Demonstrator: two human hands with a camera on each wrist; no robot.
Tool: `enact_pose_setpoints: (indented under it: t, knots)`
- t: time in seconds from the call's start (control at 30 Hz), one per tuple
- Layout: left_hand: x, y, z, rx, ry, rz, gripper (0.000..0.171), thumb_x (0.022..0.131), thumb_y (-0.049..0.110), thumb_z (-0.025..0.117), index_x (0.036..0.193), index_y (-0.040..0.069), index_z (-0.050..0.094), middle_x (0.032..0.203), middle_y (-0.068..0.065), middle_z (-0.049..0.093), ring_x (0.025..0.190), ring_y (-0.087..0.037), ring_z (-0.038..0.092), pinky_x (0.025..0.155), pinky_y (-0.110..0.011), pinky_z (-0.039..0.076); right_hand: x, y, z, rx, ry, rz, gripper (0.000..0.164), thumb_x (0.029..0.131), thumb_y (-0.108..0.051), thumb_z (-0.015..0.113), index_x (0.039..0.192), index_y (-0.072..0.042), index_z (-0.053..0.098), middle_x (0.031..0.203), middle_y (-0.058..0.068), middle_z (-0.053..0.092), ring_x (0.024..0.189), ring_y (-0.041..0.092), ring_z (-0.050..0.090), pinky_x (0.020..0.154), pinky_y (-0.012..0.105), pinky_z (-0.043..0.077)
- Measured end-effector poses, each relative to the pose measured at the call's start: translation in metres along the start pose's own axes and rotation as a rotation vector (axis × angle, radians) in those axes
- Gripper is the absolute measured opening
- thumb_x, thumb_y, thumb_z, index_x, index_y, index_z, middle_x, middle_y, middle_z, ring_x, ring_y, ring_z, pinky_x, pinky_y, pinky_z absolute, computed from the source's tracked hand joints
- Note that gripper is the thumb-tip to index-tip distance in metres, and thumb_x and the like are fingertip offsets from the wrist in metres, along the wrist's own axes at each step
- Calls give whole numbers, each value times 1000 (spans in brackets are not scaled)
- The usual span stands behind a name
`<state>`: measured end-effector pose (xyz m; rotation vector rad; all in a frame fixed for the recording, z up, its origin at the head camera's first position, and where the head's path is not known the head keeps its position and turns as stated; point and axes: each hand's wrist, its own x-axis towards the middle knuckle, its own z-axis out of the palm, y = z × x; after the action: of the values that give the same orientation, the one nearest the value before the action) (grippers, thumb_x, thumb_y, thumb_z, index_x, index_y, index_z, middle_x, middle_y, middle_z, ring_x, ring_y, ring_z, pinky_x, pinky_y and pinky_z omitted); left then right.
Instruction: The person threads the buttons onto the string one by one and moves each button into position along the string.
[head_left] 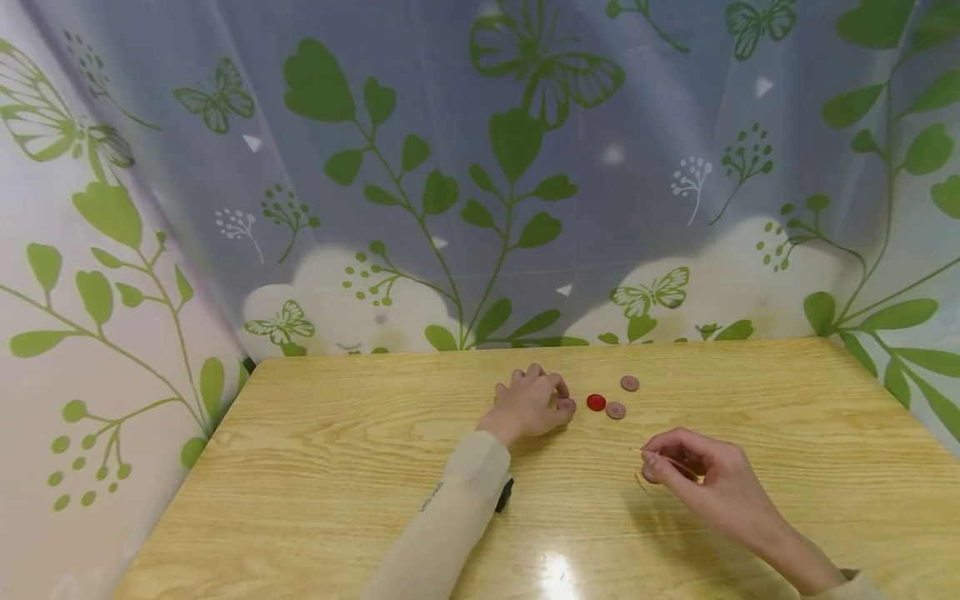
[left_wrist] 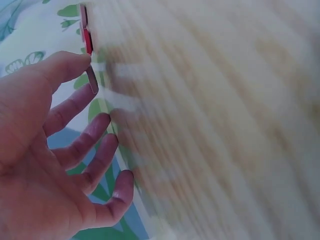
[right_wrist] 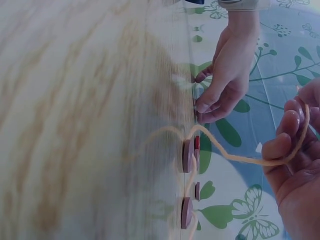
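Right hand (head_left: 708, 477) holds string (right_wrist: 250, 160), seemingly threaded through buttons (right_wrist: 187, 158).

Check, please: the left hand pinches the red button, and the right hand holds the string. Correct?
Wrong button: in the head view, the left hand pinches a pinkish button; the red button lies on the table. The right hand holds the string.

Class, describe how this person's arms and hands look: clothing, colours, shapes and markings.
The left hand and right hand wear no visible gloves. The left sleeve is long and pale cream, with small dark lettering too tiny to read. A small black object shows at its edge, its kind unclear. The right sleeve, only partly in view, is similarly pale.
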<state>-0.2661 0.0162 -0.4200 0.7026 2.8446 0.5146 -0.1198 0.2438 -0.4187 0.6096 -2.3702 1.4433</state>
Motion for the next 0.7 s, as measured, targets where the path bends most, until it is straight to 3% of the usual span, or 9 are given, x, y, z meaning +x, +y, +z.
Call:
enact_pose_setpoints:
  t: [0.17,0.3,0.43,0.7]
  knots:
    - [0,-4,-2,-98,26,27,23,98,34,57,115,21,67,114,1,62,110,-25,58,99,-61,46,0,0,0,3,-2,-3,17,94,8,66,99,-7,70,82,2,74,70,11,70,60,21,56]
    - [0,-10,-3,-188,51,58,22,96,29,62,114,18,69,108,4,68,97,-14,63,93,-43,54,0,-1,1,1,0,-7,17,93,9,66,99,-6,70,82,2,73,69,11,70,60,21,56]
    - [0,-13,-4,-255,64,79,23,96,27,65,116,16,68,106,3,71,89,-9,65,84,-28,54,1,-1,1,-4,1,-10,16,93,9,66,99,-5,70,81,2,73,69,11,70,60,21,56]
    - [-5,-11,-7,-295,113,146,32,101,27,55,130,20,68,113,0,71,97,-12,68,86,-29,56,1,-1,0,-10,0,1,15,94,7,66,99,-6,70,81,2,73,69,11,70,61,21,57]
